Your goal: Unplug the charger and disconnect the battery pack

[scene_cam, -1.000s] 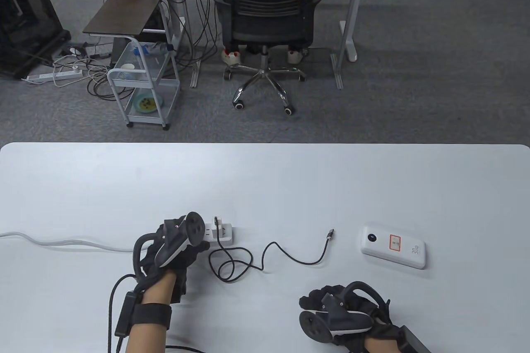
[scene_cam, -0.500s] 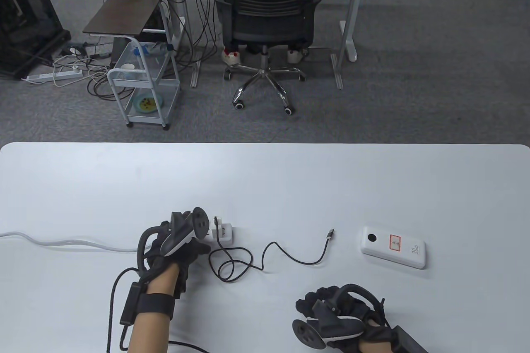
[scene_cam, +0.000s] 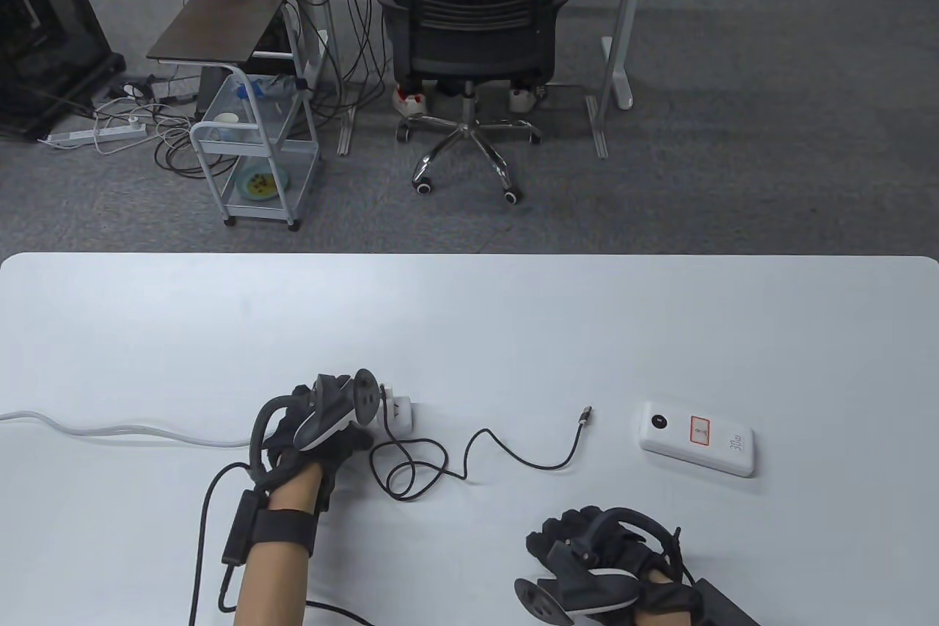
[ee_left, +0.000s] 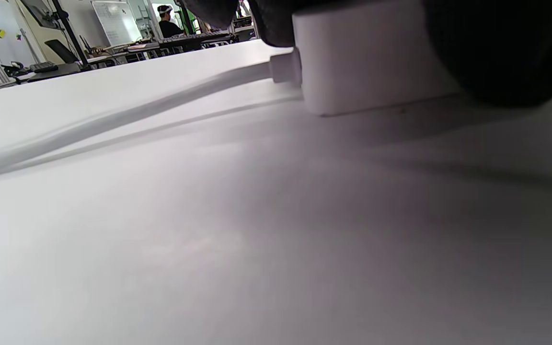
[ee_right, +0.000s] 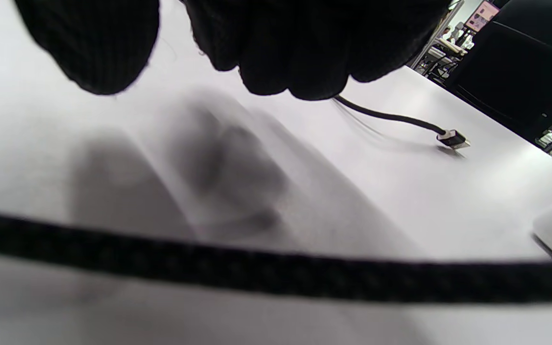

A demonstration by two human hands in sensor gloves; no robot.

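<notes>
Left hand (scene_cam: 323, 428) on power strip (scene_cam: 400, 415), battery pack (scene_cam: 697, 438) well apart

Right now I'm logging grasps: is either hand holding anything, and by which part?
The left hand rests on the power strip, at its cord end; the grip itself is hidden. The right hand holds nothing.

– What colours are showing?
– The battery pack (scene_cam: 695, 437) is showing white with an orange label; the cable (scene_cam: 513, 453) black, the power strip (scene_cam: 400, 415) white.
– The surface (scene_cam: 513, 332)?
– Pale grey.
</notes>
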